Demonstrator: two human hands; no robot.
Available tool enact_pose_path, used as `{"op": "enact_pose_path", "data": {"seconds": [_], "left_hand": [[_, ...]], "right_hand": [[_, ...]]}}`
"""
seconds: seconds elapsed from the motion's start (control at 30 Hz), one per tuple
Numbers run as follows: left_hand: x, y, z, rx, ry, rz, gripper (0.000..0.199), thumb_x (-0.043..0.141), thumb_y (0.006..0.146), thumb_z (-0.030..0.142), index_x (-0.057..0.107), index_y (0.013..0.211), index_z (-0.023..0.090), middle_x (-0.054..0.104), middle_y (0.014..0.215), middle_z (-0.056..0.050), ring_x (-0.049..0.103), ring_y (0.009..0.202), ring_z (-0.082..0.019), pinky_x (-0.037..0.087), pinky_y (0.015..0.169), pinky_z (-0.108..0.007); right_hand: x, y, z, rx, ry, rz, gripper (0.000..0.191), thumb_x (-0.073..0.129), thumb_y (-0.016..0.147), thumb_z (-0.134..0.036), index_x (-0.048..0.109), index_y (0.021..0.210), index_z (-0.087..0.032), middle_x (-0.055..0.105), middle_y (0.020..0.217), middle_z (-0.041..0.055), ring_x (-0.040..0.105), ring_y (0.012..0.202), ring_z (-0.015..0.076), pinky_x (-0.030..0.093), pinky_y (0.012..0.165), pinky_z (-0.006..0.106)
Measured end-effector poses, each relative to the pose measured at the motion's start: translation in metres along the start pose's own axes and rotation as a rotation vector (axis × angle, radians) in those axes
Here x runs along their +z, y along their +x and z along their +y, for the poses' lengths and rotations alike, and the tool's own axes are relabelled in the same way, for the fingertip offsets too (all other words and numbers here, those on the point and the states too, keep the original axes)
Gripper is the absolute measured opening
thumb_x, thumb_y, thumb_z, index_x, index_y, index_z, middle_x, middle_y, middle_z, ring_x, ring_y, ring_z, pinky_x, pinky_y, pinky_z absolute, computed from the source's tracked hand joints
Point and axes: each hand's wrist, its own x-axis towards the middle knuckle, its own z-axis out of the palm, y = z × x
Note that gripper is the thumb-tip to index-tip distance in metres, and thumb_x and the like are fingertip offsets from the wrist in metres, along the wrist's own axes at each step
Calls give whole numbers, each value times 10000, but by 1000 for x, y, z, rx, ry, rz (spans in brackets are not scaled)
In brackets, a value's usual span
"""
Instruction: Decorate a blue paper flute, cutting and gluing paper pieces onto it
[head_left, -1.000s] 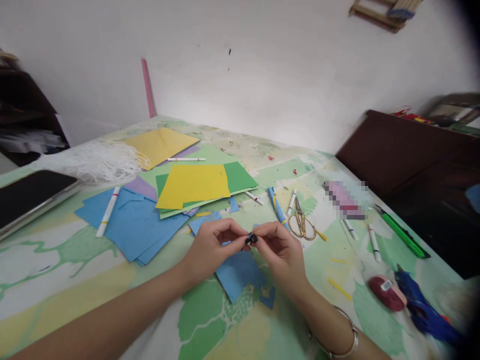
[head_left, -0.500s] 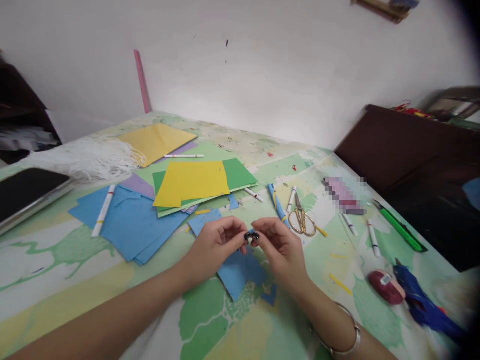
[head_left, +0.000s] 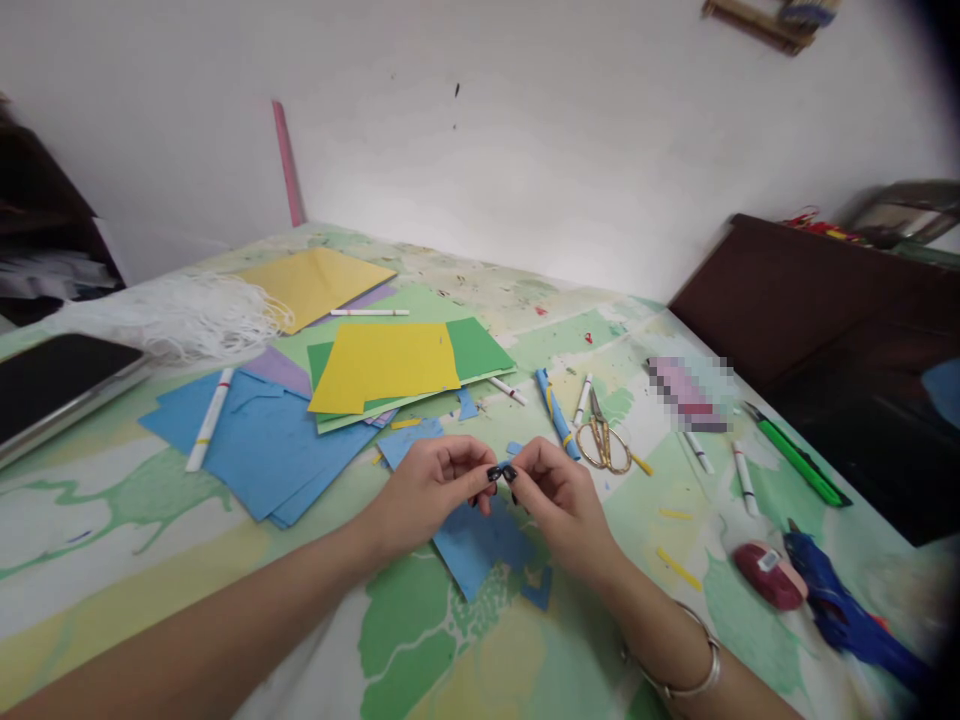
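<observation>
- the left hand [head_left: 431,490] and the right hand [head_left: 559,495] met fingertip to fingertip above the table [head_left: 150,560], which wore a green, yellow and white patterned cover.
- between them sat a tiny blue scrap of paper [head_left: 501,470], pinched from both sides; each hand was closed to a fine thumb-and-finger grip on it, the other fingers curled in. dark-painted nails hid most of the scrap, so its shape could not be told.
- directly beneath the hands lay a larger blue paper offcut [head_left: 472,545], flat on the table and apart from the fingers.
- a silver bangle [head_left: 694,655] circled the right wrist.
- just beyond the right hand lay gold-handled scissors [head_left: 604,440], with a rolled blue paper tube [head_left: 555,410] beside them.
- to the left of the hands spread a pile of blue paper sheets [head_left: 262,450] with a white marker pen [head_left: 210,420] across it, and behind that a yellow sheet [head_left: 386,365] on a green sheet [head_left: 476,350].
- well to the right rested a green utility knife [head_left: 799,455], a red oval object [head_left: 769,575] and a blue glue gun [head_left: 840,610].
</observation>
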Motion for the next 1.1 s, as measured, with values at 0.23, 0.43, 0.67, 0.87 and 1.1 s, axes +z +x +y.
{"op": "enact_pose_path", "data": {"seconds": [0.23,0.43,0.67,0.87,1.1], "left_hand": [[5,2,-4,-2,22,-10,180,583,809,326,551,779,152,572,661,8,565,641,-109,434,627,-221],[4,0,1,44,-15,11,164,582,816,304,580,758,150,602,664,5,579,641,-104,426,621,-211],[-1,3,1,-29,-109,204,143,684,734,281,703,763,142,688,673,-40,608,641,-117,425,597,-205],[0,4,-1,-49,-226,222,122,688,724,258,705,748,140,688,689,-41,611,639,-118,432,600,-210],[1,4,-1,-90,-294,226,157,711,704,294,719,765,149,705,741,-47,633,664,-117,449,618,-206]], "right_hand": [[6,-1,3,-6,8,60,180,523,821,-234,424,676,-192,419,563,-58,360,502,79,287,457,201],[-5,5,1,-21,-50,-49,189,496,867,-321,521,749,-174,530,612,-22,474,538,94,370,505,210],[-87,32,20,219,-1024,375,121,518,801,-239,573,871,-157,630,823,72,578,781,201,386,683,286],[-105,40,35,448,-1139,328,221,536,777,-279,564,947,-141,640,826,124,600,815,265,366,611,290],[-106,34,23,634,-1165,330,422,622,601,-253,553,976,-72,631,735,180,615,675,322,362,503,312]]}}
